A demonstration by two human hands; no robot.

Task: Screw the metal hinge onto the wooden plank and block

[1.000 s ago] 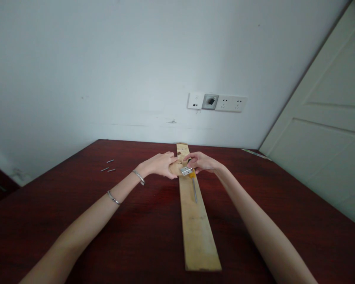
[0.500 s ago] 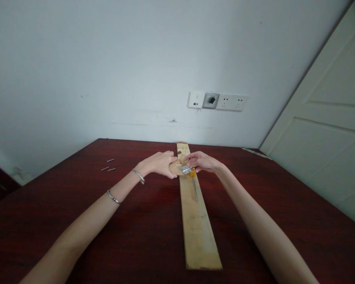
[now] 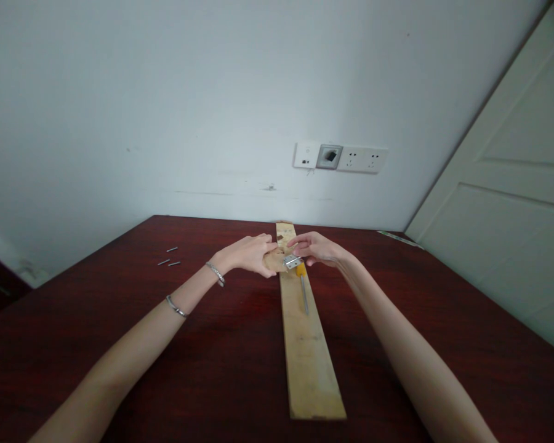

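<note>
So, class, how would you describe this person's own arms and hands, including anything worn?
No sleeves or gloves show. The left arm has two silver-coloured bracelets: a broader one near the left hand and a slimmer one farther up. The right arm and right hand show nothing worn.

A plain furnished room, home or office; which of the 2 cannot be told.
The white painted wall (image 3: 166, 92), scuffed just above the table, carries a row of fittings: a data outlet (image 3: 306, 155), a grey-framed socket (image 3: 329, 157) with something black in it, and 2 power sockets (image 3: 362, 160). A white panelled door (image 3: 512, 160) stands at the right; a broad, dark red wood-grain table (image 3: 212, 369) meets the wall.
</note>
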